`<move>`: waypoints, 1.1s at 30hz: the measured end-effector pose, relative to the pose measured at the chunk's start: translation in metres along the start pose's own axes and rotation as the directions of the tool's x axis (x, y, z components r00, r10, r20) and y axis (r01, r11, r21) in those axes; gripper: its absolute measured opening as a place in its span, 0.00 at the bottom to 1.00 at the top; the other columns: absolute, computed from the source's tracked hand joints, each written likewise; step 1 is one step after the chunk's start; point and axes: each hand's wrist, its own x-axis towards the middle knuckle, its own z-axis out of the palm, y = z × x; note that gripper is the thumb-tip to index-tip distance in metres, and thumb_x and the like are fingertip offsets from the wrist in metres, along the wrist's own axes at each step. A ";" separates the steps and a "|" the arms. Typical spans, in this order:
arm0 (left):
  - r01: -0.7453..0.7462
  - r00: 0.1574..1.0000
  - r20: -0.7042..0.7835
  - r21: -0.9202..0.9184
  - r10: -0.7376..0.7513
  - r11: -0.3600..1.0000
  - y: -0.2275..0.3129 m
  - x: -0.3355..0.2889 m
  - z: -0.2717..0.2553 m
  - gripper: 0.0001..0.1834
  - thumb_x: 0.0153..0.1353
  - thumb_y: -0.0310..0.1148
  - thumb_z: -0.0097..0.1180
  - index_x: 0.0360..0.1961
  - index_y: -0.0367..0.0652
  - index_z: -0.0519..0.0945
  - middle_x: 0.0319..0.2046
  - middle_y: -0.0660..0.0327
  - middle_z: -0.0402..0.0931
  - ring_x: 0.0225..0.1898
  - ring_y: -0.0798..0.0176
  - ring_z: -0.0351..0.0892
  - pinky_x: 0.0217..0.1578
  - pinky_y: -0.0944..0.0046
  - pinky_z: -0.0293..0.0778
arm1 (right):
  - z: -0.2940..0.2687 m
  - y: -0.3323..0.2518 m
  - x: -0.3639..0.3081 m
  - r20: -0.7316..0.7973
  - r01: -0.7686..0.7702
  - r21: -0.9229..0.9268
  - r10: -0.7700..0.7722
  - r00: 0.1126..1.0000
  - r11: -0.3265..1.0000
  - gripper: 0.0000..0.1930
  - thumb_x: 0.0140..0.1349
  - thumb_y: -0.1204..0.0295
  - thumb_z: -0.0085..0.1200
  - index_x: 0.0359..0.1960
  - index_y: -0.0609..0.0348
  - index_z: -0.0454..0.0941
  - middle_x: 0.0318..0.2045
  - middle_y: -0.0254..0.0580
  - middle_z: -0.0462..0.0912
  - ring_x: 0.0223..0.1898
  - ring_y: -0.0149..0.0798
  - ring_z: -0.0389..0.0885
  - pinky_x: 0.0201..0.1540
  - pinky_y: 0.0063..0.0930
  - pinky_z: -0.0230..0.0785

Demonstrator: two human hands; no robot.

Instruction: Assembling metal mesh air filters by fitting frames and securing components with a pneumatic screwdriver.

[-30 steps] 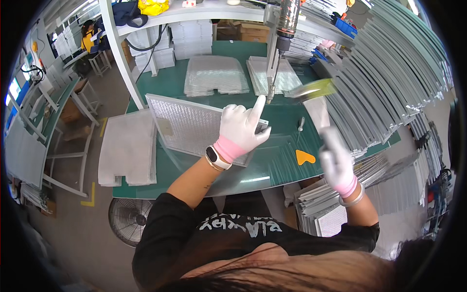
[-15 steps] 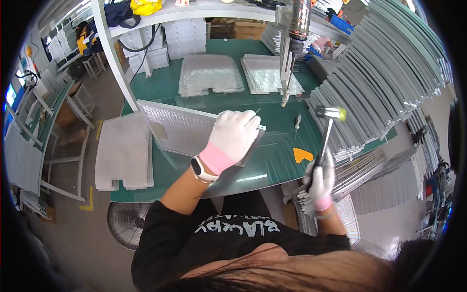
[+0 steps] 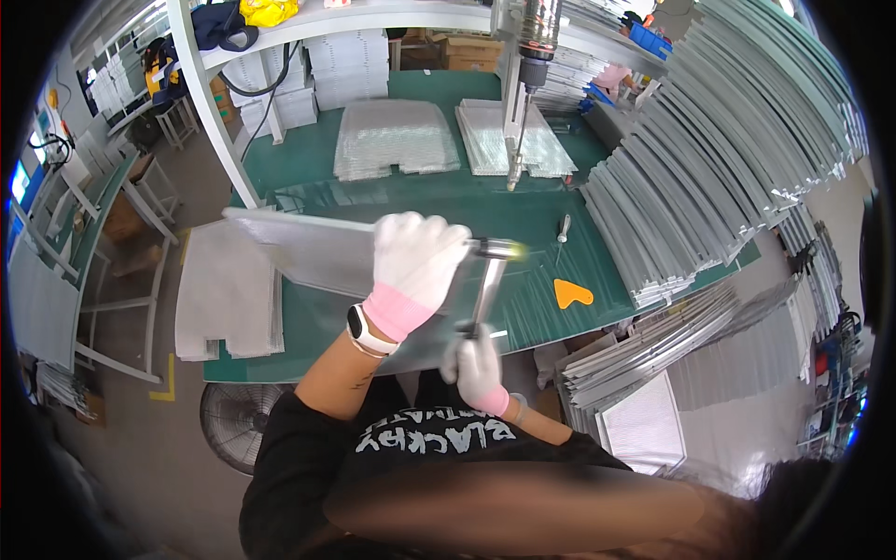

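Note:
My left hand (image 3: pixel 417 269), in a white and pink glove, is closed over the top edge of a thin framed panel (image 3: pixel 322 254) standing on its long edge and slanting to the left. In my gloved right hand (image 3: pixel 478 371) is the handle of a hammer (image 3: pixel 485 287) with a dark head and a yellow-green tip. The hammer's head lies right beside the left hand's fingers, at the panel's near right end; blur hides whether it touches. On the green table (image 3: pixel 373 198), to the right, are a screwdriver (image 3: pixel 563 230) and a flat orange piece (image 3: pixel 572 294).
Stacked mesh sheets lie at the left (image 3: pixel 229 294) and at the back (image 3: pixel 397 138). A power screwdriver (image 3: pixel 534 70) hangs above the table. Tall rows of grey frames (image 3: pixel 719 149) crowd the right side. A floor fan (image 3: pixel 233 425) stands below the front left edge.
The hammer has swung left from beside the orange piece to the panel's right end, my right hand with it. The left hand and panel appear shifted slightly left, and the panel is blurred.

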 end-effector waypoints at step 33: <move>0.189 0.932 -0.292 -0.116 -0.215 0.975 -0.004 -0.007 0.044 0.14 0.41 0.43 0.67 0.19 0.48 0.76 0.25 0.62 0.68 0.35 0.55 0.67 0.51 0.44 0.62 | -0.019 -0.265 0.283 0.072 0.630 -0.287 -0.639 0.766 0.722 0.19 0.63 0.71 0.56 0.55 0.56 0.69 0.32 0.34 0.76 0.30 0.26 0.72 0.33 0.19 0.68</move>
